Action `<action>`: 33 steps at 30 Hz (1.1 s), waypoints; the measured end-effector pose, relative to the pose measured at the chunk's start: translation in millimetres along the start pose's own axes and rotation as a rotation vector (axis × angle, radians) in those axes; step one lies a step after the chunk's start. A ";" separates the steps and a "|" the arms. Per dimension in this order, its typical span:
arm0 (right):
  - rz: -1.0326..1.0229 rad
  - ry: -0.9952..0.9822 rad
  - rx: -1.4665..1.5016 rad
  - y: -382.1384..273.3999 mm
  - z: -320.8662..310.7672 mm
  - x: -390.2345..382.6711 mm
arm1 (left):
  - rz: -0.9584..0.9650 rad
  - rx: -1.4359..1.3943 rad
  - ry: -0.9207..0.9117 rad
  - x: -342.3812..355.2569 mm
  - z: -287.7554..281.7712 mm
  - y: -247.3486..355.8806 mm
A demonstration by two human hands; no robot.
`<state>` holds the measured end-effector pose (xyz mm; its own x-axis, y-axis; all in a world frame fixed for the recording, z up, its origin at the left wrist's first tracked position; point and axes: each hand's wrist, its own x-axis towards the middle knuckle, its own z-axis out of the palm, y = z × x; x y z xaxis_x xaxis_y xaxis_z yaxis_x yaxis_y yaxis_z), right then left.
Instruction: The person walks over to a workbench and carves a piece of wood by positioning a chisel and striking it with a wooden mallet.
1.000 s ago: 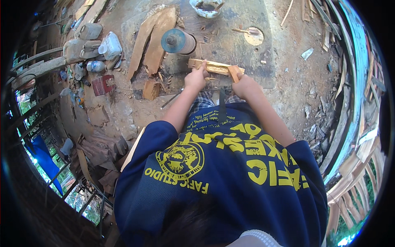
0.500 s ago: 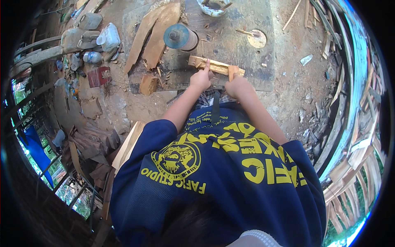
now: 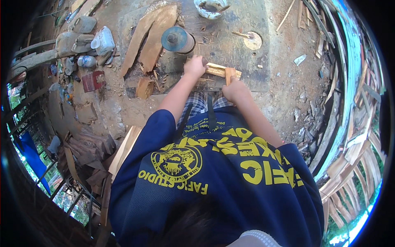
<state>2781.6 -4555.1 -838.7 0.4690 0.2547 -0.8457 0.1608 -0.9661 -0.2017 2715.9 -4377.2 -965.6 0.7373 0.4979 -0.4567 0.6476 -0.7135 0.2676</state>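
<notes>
A pale, rough-hewn wood piece (image 3: 215, 70) lies crosswise in front of me, low over the board. My left hand (image 3: 195, 66) is closed around its left end, and the fingers hide that end. Against its right part stands a small flat orange-brown wooden block (image 3: 230, 74). My right hand (image 3: 238, 90) grips the lower part of this block, so its full shape is hidden. A blue-topped cylinder (image 3: 177, 40) stands just beyond my left hand.
Beneath lies a worn wooden board (image 3: 260, 80). On it are a bowl with dark contents (image 3: 210, 8), a round pale disc with a stick (image 3: 252, 40) and large wood slabs (image 3: 158, 39). A wood chunk (image 3: 145, 87), a red box (image 3: 93, 81) and plastic jugs (image 3: 103, 40) stand left.
My left hand has shifted left along the wood piece, and its extended finger has curled in. My right hand keeps the block at the right end. The whole view has shifted slightly.
</notes>
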 end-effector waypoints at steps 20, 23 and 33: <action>0.008 0.163 -0.024 -46.1 50.1 10.9 | 0.288 -0.135 0.101 -1.2 -1.8 -81.8; 0.089 0.046 0.048 -59.5 46.1 5.5 | 0.345 -0.139 0.078 -1.4 3.0 -90.3; 0.079 0.103 -0.037 -52.7 61.2 14.7 | 0.486 -0.112 -0.142 -23.1 -14.0 -126.2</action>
<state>2726.9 -4503.0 -870.8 0.5679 0.1828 -0.8026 0.1513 -0.9816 -0.1165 2619.8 -4291.8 -976.9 0.9298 0.0445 -0.3655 0.2589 -0.7848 0.5630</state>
